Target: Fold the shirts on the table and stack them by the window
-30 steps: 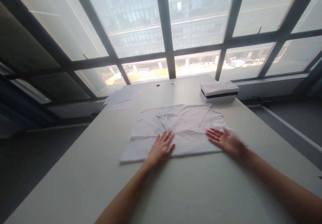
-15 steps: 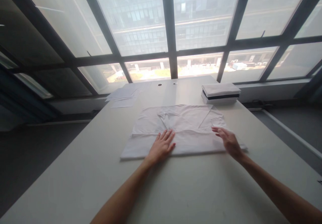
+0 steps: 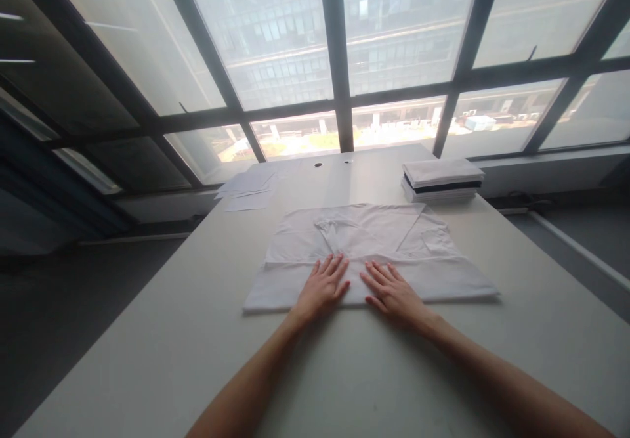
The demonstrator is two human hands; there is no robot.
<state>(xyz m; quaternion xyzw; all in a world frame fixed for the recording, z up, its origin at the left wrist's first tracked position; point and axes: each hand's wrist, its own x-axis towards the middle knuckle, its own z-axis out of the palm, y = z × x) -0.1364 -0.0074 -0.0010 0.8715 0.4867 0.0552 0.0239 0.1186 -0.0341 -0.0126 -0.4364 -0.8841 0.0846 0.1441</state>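
Observation:
A white garment (image 3: pixel 374 231), which looks like a shirt, lies partly folded on the white table (image 3: pixel 339 372). Its near part is turned up into a flat band along the front edge. My left hand (image 3: pixel 322 287) rests flat on that band, left of its middle, fingers spread. Just to the right, my right hand (image 3: pixel 391 290) also lies flat on the band with its fingers stretched out. Neither hand grips the cloth. Wrinkles gather in the fabric beyond my left fingertips.
A stack of folded cloth (image 3: pixel 441 178), mostly white with a dark layer, stands at the table's back right. Several loose white sheets (image 3: pixel 249 188) lie at the back left. Behind the table's far edge are large framed windows (image 3: pixel 394 44).
My right hand has moved left from the garment's right side to near its middle and now lies flat. My left hand stays in place on the cloth. The view has shifted slightly.

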